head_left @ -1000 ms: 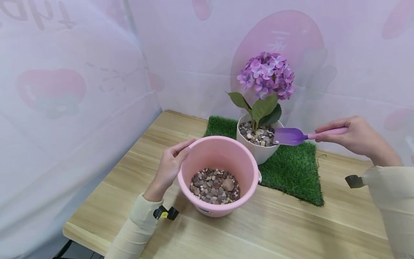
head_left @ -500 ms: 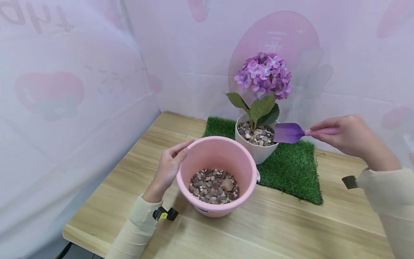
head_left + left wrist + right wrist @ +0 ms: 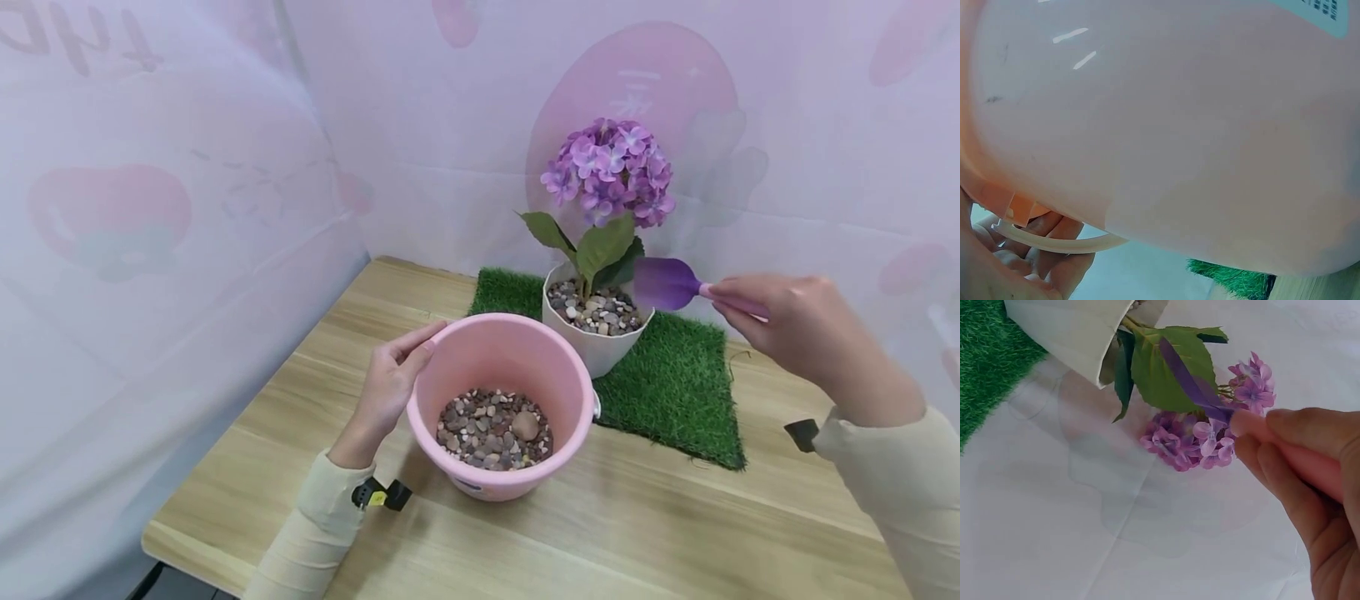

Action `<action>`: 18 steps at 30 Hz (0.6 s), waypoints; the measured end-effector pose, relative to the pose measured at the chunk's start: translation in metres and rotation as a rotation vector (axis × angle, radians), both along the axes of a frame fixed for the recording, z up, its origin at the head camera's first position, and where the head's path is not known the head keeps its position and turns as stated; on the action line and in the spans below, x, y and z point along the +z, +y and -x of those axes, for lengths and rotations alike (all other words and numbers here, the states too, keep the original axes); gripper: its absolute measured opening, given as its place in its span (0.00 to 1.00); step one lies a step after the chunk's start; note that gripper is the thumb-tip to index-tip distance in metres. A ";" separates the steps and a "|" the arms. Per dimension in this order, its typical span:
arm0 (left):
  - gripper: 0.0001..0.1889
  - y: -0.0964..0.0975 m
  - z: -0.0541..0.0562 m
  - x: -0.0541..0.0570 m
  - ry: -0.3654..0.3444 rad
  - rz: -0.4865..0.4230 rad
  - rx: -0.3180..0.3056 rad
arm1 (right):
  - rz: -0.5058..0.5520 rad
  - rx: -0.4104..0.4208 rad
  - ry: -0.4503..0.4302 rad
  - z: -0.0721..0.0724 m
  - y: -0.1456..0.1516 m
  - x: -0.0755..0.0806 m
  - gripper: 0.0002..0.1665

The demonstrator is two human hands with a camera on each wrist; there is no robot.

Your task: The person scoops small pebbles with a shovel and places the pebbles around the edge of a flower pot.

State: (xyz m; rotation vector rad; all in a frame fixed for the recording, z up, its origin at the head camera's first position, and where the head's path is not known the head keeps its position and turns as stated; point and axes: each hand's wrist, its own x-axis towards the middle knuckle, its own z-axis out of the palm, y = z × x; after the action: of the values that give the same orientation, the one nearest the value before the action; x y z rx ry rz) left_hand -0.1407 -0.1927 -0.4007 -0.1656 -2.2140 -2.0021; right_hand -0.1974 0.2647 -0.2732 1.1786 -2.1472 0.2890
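Note:
My left hand [image 3: 386, 392] grips the rim of a pink bucket [image 3: 431, 446] at its left side, thumb over the edge. The left wrist view shows the fingers [image 3: 1069, 272] beside the bucket's pale carrying handle [image 3: 1060, 244]. Mixed pebbles [image 3: 495, 429] and one larger stone cover the bucket's bottom. My right hand [image 3: 817, 342] holds a garden trowel by its pink handle [image 3: 1313, 465]. The trowel's purple blade [image 3: 663, 283] hangs at the right rim of a white flowerpot [image 3: 600, 354], nearly edge-on in the right wrist view. Pebbles [image 3: 600, 317] surround the stems of a purple hydrangea [image 3: 611, 171] in the pot.
An artificial grass mat [image 3: 682, 400] lies under the pot on the wooden table [image 3: 637, 508]. A printed cloth [image 3: 450, 183] hangs behind and along the left side. The table's left corner [image 3: 153, 537] is in view. The bucket stands just in front of the pot.
The trowel's blade has risen and tilted up at the pot's rim, and the light pebble seen on it is no longer visible. My right wrist has turned. The left hand and bucket stay put.

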 end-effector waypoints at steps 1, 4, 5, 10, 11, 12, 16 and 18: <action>0.19 0.000 0.000 0.000 0.001 0.000 0.000 | 0.007 -0.002 0.018 -0.001 -0.001 0.000 0.42; 0.19 0.001 0.000 0.001 0.001 -0.001 0.002 | 0.013 0.010 0.050 -0.001 -0.006 -0.004 0.40; 0.19 0.001 0.000 0.001 0.001 0.000 0.002 | 0.014 0.019 0.053 0.000 -0.008 -0.007 0.39; 0.19 0.001 0.001 0.003 0.002 0.003 -0.003 | 0.003 0.025 0.065 -0.002 -0.010 -0.022 0.39; 0.19 0.001 0.001 0.003 0.000 0.004 -0.002 | 0.001 0.016 0.063 -0.003 -0.010 -0.023 0.40; 0.19 0.001 0.000 0.003 -0.002 0.002 -0.001 | 0.002 0.012 0.065 -0.004 -0.010 -0.025 0.40; 0.19 0.001 0.000 0.003 -0.013 -0.011 0.011 | 0.065 -0.018 0.050 -0.013 -0.009 -0.029 0.38; 0.19 0.001 -0.001 0.003 -0.015 -0.017 0.014 | 0.148 -0.047 0.036 -0.021 -0.007 -0.030 0.36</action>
State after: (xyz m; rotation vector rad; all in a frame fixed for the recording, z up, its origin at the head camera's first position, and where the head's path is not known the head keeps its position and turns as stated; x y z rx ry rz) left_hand -0.1401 -0.1914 -0.3977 -0.1335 -2.2007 -2.0207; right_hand -0.1765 0.2578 -0.3028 1.0406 -2.0806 0.3955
